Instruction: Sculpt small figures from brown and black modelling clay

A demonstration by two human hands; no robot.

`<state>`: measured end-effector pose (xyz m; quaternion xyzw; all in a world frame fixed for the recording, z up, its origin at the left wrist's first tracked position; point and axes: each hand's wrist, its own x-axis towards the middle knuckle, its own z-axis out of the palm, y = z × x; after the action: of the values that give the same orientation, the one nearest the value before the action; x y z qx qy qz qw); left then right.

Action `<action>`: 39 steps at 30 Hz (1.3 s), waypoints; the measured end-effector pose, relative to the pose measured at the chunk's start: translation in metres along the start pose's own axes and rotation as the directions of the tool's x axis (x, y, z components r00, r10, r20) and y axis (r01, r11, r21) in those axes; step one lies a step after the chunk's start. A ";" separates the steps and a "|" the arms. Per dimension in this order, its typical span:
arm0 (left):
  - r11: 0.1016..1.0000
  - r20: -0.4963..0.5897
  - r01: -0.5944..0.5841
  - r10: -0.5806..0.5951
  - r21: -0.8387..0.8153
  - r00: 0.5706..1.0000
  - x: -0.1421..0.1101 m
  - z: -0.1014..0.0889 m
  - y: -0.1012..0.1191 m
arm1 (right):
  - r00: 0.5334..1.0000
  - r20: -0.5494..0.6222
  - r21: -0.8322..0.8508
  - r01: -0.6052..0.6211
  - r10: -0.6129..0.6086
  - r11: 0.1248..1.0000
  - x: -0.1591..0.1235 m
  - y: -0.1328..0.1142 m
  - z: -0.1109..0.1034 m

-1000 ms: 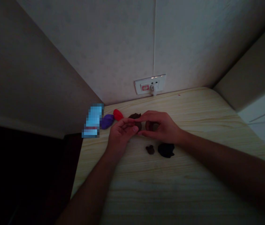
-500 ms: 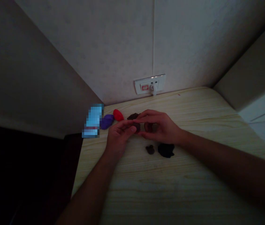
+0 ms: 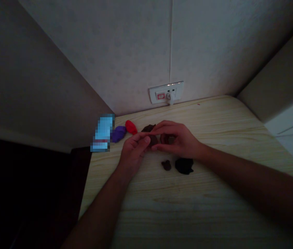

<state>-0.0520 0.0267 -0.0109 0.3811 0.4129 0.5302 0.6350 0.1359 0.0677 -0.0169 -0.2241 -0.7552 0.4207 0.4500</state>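
Note:
A small brown lump of modelling clay [image 3: 153,140] is held between my two hands above the table. My left hand [image 3: 135,147] pinches it from the left, thumb on the near side. From the right, the curled fingers and thumb of my right hand [image 3: 177,138] close on the same lump. Behind the fingers lies another dark brown clay piece [image 3: 148,128], partly hidden. Below my hands on the tabletop are a little brown clay piece [image 3: 166,165] and a larger black clay piece [image 3: 184,166].
On the left of the pale wooden table [image 3: 188,207] lie a purple clay lump [image 3: 119,134] and a red clay lump [image 3: 131,127]. A pixelated bright blue rectangle [image 3: 102,133] is beside them at the edge. A wall socket [image 3: 166,92] with a white plug is behind.
My left thumb has shifted slightly and more of the brown clay shows between my hands. The pieces on the table stay where they were.

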 end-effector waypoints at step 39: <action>0.970 -0.049 -0.118 0.131 0.211 0.990 -0.003 0.000 -0.004 | 0.933 -0.003 0.385 -0.330 0.359 0.862 0.002 0.006 0.001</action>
<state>-0.0504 0.0236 -0.0145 0.4536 0.4612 0.5345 0.5439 0.1335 0.0722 -0.0210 -0.2801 -0.5902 0.6230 0.4302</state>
